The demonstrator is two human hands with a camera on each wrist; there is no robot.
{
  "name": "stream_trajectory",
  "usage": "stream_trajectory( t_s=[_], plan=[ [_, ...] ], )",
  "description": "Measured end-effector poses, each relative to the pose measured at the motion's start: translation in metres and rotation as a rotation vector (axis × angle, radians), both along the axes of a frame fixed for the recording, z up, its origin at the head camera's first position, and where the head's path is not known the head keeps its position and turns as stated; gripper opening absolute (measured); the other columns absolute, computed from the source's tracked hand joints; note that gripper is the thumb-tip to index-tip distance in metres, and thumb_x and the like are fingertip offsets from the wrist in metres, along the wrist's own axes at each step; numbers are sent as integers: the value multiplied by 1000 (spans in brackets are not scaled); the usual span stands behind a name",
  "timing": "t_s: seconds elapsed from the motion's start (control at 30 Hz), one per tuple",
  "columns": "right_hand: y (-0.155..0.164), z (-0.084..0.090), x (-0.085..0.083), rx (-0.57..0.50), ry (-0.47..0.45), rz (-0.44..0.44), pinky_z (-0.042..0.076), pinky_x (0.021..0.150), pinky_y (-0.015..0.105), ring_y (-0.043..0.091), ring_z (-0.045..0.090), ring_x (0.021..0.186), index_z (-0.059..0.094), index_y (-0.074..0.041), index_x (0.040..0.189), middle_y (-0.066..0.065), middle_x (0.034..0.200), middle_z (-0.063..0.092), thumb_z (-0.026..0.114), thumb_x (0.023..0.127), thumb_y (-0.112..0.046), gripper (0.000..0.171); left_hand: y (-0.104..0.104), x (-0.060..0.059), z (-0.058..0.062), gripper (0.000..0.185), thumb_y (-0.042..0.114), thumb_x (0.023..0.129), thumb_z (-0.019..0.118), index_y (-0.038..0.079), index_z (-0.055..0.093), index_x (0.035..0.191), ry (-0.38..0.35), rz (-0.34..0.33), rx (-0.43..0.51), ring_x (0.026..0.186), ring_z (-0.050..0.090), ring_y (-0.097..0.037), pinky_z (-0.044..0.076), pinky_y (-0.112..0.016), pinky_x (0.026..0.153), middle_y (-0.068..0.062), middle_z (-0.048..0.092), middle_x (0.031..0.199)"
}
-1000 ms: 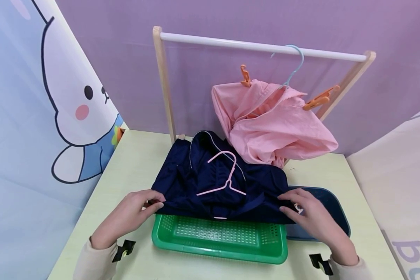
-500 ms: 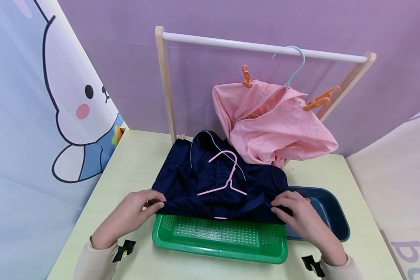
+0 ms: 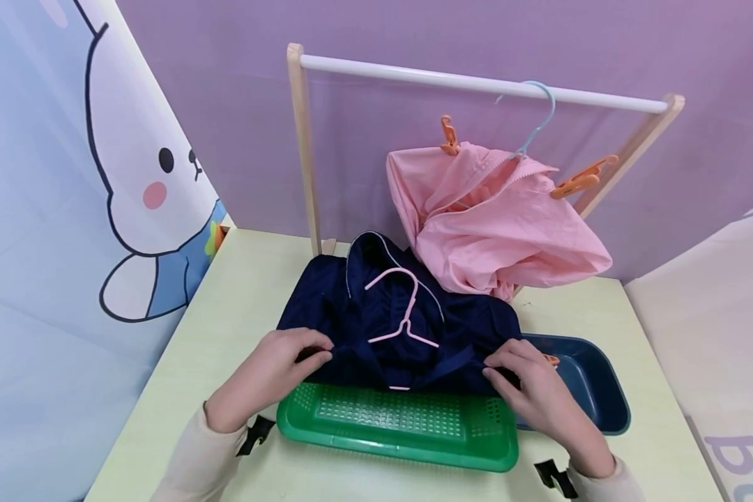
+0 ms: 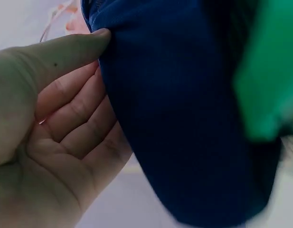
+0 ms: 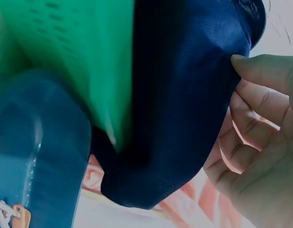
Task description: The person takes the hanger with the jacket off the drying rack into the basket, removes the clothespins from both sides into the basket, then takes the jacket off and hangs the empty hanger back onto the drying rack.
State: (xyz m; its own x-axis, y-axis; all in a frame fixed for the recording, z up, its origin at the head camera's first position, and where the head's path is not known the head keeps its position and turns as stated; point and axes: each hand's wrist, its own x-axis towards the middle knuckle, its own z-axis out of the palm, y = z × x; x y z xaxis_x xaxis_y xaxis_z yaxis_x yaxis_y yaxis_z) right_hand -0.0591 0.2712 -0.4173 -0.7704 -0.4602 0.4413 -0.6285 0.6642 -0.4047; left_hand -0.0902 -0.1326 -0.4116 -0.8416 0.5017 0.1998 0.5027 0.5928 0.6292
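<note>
A navy zip-up jacket (image 3: 316, 296) lies spread over the back of the green basket in the head view. On it rests a pink hanger (image 3: 406, 322), its hook and shoulders showing and its lower part hidden in the cloth. My left hand (image 3: 282, 369) pinches the jacket's near edge at left; the left wrist view shows the thumb on the cloth (image 4: 170, 109) with the fingers behind. At right, my right hand (image 3: 530, 380) pinches the same edge, and the right wrist view shows the fabric (image 5: 189, 114) between thumb and fingers.
The green basket (image 3: 395, 457) stands in front of the jacket. A dark blue bin (image 3: 605, 380) at right holds clothespins (image 5: 21, 217). Behind, a rack with a white rail (image 3: 414, 72) bears a pink jacket (image 3: 514, 237) on a light blue hanger (image 3: 549, 111), with orange clips (image 3: 450, 136).
My left hand has moved right along the jacket's near edge and pinches it further in. My right hand has also shifted inward, to the left. The view has shifted slightly.
</note>
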Motion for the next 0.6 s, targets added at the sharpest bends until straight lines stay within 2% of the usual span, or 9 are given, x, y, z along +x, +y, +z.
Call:
stream_trajectory(
  t_s=[0.1, 0.37, 0.47, 0.6],
  plan=[
    [-3, 2, 0, 5, -4, 11, 40, 75, 18, 9, 54, 84, 73, -15, 89, -12, 92, 61, 70, 96, -15, 8, 13, -1, 6, 9, 12, 93, 73, 14, 74, 102, 64, -18, 12, 87, 65, -6, 56, -28, 75, 6, 71, 98],
    [-5, 2, 2, 31, -20, -4, 40, 74, 17, 8, 54, 84, 73, -15, 89, -13, 92, 61, 73, 91, -10, 5, 41, 0, 16, 10, 10, 94, 72, 12, 71, 103, 162, -1, 27, 86, 65, -7, 55, -26, 73, 3, 69, 100],
    [-6, 1, 2, 44, -24, -8, 42, 74, 18, 8, 55, 85, 74, -15, 90, -12, 94, 62, 76, 89, -8, 7, 44, 1, 14, 11, 7, 95, 70, 11, 69, 105, 166, 5, 59, 86, 63, -8, 55, -27, 73, 2, 67, 100],
    [-7, 6, 3, 54, -27, -30, 44, 76, 19, 9, 56, 88, 74, -15, 92, -11, 96, 63, 80, 82, -3, 17, 41, 0, 9, 12, 7, 97, 66, 10, 66, 108, 124, -3, 101, 84, 59, -8, 54, -28, 73, 1, 63, 102]
  ],
)
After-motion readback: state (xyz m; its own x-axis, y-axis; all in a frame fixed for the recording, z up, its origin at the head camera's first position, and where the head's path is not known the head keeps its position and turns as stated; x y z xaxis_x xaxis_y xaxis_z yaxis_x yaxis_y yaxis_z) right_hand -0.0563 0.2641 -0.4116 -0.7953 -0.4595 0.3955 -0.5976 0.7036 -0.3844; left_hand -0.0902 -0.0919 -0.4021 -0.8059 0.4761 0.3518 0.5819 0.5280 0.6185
